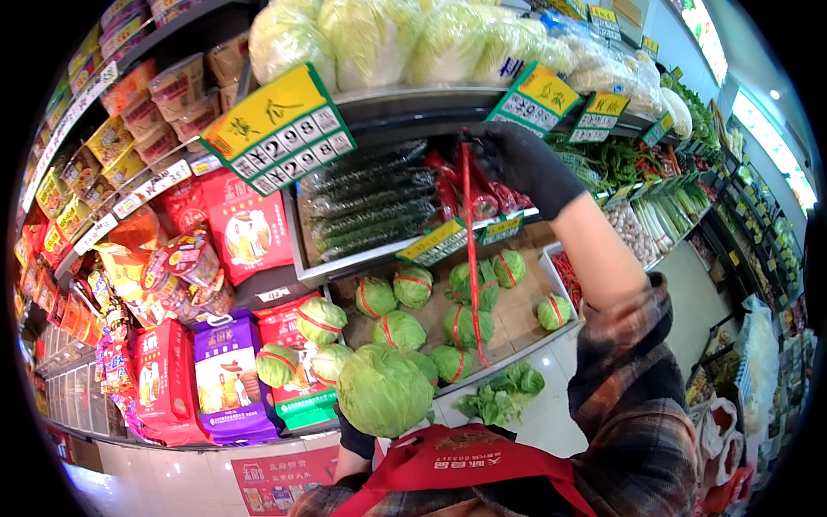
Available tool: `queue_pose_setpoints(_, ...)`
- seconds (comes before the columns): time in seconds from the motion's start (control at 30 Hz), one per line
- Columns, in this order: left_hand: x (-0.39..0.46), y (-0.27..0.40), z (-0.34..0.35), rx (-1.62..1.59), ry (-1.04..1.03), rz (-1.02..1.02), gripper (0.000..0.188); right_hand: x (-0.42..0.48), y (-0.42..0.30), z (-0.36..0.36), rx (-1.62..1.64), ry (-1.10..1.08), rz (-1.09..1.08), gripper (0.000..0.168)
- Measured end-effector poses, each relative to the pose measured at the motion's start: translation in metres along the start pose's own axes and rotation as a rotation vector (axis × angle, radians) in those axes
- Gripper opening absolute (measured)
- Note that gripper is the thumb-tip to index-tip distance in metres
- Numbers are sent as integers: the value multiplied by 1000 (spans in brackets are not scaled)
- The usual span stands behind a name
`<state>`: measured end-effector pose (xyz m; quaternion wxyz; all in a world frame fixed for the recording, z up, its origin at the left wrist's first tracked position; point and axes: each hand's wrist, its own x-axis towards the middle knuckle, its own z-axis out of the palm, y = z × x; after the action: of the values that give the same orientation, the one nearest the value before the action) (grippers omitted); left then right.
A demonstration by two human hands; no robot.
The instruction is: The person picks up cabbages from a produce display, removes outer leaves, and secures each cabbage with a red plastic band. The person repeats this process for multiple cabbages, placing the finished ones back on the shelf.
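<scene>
My right hand (pixel 530 161), in a black glove, pinches the top end of a long red tape strip (pixel 472 258) in front of the shelf edge. The strip hangs down across the lower bin. Close to my chest, a large green cabbage (pixel 386 391) without a band rests on my left hand (pixel 356 436), also gloved in black. Its fingers are mostly hidden beneath the cabbage. Several smaller cabbages (pixel 399 329) with red bands lie in the bin (pixel 507 336); others sit on rice bags to the left.
Wrapped cucumbers (pixel 371 207) and red peppers (pixel 446 187) fill the tray above the bin. Napa cabbages (pixel 368 39) line the upper shelf behind price signs (pixel 278 129). Bagged rice (pixel 229 375) stands at left. Loose leaves (pixel 504 394) lie below the bin's front edge.
</scene>
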<state>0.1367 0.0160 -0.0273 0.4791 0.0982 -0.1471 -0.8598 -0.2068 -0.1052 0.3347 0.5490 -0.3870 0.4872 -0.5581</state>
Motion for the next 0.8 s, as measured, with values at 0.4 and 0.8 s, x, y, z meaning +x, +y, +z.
queue_pose_setpoints(0.4, -31, 17, 10, 67, 95, 56, 60, 48, -42, -16, 347, -556, 19, 55)
queue_pose_setpoints(0.8, 17, -11, 77, 382, -33, 87, 104, -121, 93, -29, -577, -256, -409, 32)
